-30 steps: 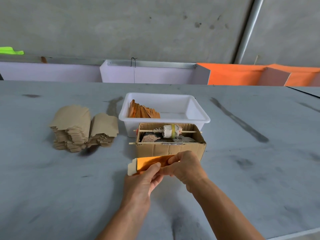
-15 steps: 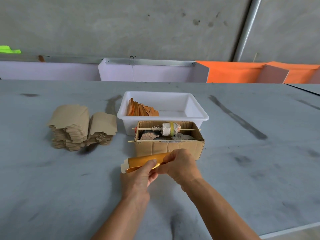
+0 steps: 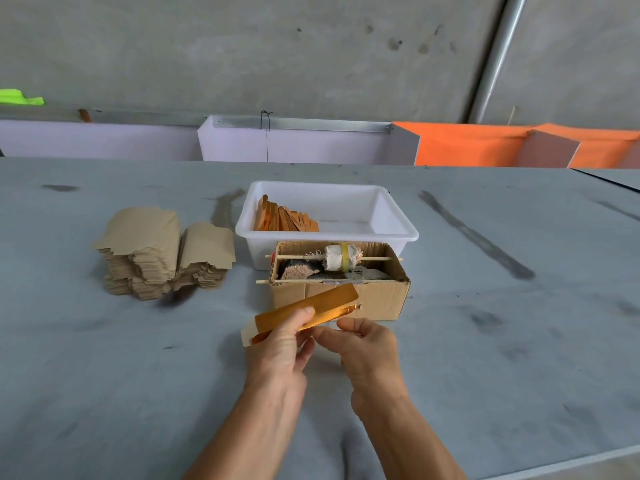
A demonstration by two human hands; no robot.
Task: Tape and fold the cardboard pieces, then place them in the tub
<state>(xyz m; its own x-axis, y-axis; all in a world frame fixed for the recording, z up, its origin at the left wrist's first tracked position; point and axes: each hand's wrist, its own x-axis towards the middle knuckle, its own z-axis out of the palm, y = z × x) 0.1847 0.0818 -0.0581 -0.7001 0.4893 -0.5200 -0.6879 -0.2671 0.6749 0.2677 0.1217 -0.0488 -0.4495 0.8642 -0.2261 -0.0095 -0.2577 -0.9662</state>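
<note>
At 6 o'clock of the tub, the right hand has released the folded piece, fingers loose; the left hand pinches it, ready for placing.

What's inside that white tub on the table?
The white tub holds a row of orange folded pieces leaning at its left end. The rest looks bare; the near wall hides the bottom's front strip.

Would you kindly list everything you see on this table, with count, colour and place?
Tub: one, white, table centre.
Folded pieces: several, orange, leaning in the tub's left end.
Cardboard box: one, brown, in front of the tub, holding a wrapped roll on a stick.
Flat cardboard stacks: two, tan, left of the tub.
Held piece: one, orange, folded.
Hands: left hand grips the piece; right hand open beside it.
</note>
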